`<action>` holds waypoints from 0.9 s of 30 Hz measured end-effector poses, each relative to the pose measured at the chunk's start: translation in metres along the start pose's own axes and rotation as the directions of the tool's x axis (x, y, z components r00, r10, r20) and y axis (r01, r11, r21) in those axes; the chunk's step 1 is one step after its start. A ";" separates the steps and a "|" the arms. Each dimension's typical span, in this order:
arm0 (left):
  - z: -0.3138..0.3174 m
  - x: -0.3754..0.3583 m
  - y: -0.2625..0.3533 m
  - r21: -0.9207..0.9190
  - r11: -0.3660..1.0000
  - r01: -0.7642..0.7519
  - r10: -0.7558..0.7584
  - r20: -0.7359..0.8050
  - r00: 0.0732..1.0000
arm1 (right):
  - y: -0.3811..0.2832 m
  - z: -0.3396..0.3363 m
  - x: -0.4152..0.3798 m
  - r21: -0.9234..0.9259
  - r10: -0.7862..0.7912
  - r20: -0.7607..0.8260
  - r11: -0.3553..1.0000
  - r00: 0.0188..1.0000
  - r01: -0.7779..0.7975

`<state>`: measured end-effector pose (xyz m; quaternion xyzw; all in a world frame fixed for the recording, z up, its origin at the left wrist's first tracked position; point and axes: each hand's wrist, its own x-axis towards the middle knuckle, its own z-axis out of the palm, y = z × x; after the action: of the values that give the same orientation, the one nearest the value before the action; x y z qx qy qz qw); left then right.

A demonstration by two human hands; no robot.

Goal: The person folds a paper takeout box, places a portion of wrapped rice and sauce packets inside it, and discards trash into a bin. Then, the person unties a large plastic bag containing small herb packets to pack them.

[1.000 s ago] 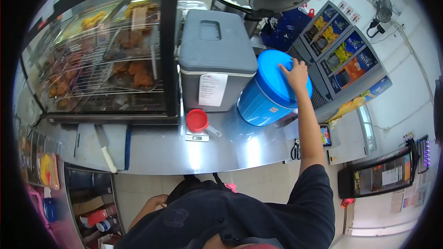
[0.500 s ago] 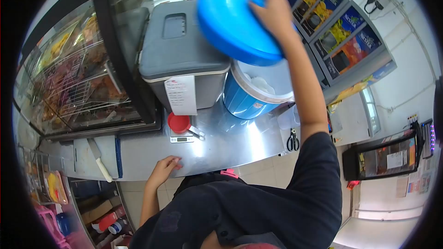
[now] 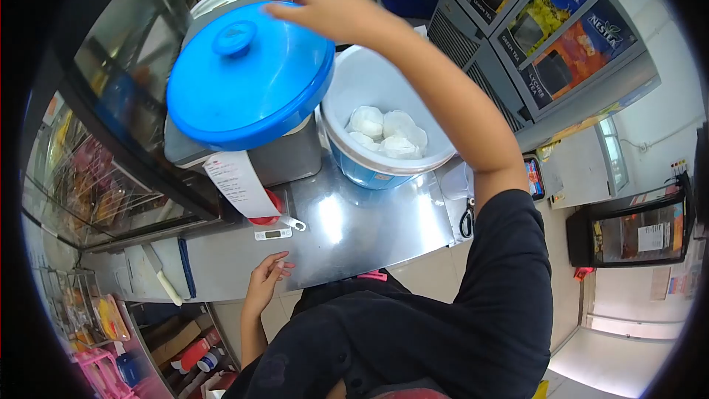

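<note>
My right hand [image 3: 317, 4] is at the far rim of a round blue lid [image 3: 214, 96], thumb over its top and fingers at the edge, slightly blurred. Knob up, the lid lies over the top of a grey lidded bin [image 3: 292, 151] and overhangs its front. Beside it stands an uncovered blue bucket [image 3: 369, 171] with several white, rounded, wrapped-looking lumps [image 3: 388, 133] inside. My left hand [image 3: 267, 281] hovers by the counter's front edge, fingers loosely bent and apart. Close to it are a small digital scale [image 3: 273, 234] and a partly hidden red scoop [image 3: 272, 207].
On the steel counter [image 3: 384, 214], a knife [image 3: 162, 277] lies on a white cutting board [image 3: 144, 266] at left. A glass display case [image 3: 96, 155] stands behind. Scissors [image 3: 466, 220] are at right, near a drinks dispenser [image 3: 561, 37]. A paper label [image 3: 236, 185] hangs from the bin.
My right hand has carried the blue lid left from above the bucket onto the grey bin, and its knob now shows. The bucket's contents are more exposed. My left hand stays near the counter edge.
</note>
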<state>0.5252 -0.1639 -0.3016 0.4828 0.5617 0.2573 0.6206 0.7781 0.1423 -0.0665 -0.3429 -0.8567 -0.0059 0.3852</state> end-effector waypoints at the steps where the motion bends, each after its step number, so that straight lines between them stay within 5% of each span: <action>1: 0.002 0.003 0.000 -0.004 1.000 0.010 -0.010 -0.001 1.000 | 0.011 -0.017 -0.013 -0.012 0.148 0.149 0.989 0.978 -0.147; 2: 0.004 0.006 0.000 -0.011 1.000 0.020 -0.020 -0.004 1.000 | 0.028 -0.026 -0.030 -0.016 0.168 0.265 0.985 0.950 -0.170; 3: 0.006 0.009 0.001 -0.015 1.000 0.023 -0.023 0.005 1.000 | 0.044 -0.032 -0.043 -0.054 0.261 0.520 0.960 0.813 -0.274; 5: 0.014 0.016 0.003 -0.032 0.999 0.031 -0.031 0.022 0.999 | 0.074 -0.016 -0.076 -0.102 0.282 0.867 0.907 0.410 -0.409; 9: 0.027 0.026 0.013 -0.009 0.999 0.035 -0.034 0.063 0.997 | 0.107 0.047 -0.144 -0.348 0.343 0.932 0.754 -0.118 -0.558; 12: 0.030 0.030 0.013 0.002 0.999 0.044 -0.044 0.073 0.996 | 0.101 0.071 -0.171 -0.456 0.343 0.881 0.800 -0.327 -0.390; 18: 0.029 0.028 0.010 0.002 0.998 0.064 -0.064 0.038 0.997 | 0.090 0.085 -0.179 -0.351 0.281 0.911 0.913 -0.300 -0.210; 24: 0.026 0.023 -0.001 0.014 0.996 0.084 -0.084 0.007 0.996 | 0.090 0.086 -0.176 -0.355 0.274 0.906 0.908 -0.323 -0.224; 27: 0.027 0.021 0.000 0.023 0.996 0.090 -0.091 0.010 0.996 | 0.087 0.081 -0.174 -0.395 0.322 0.912 0.853 -0.252 -0.341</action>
<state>0.5561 -0.1541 -0.3138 0.4654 0.5825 0.2199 0.6291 0.8582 0.1297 -0.2616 -0.4438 -0.7172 0.3611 -0.3978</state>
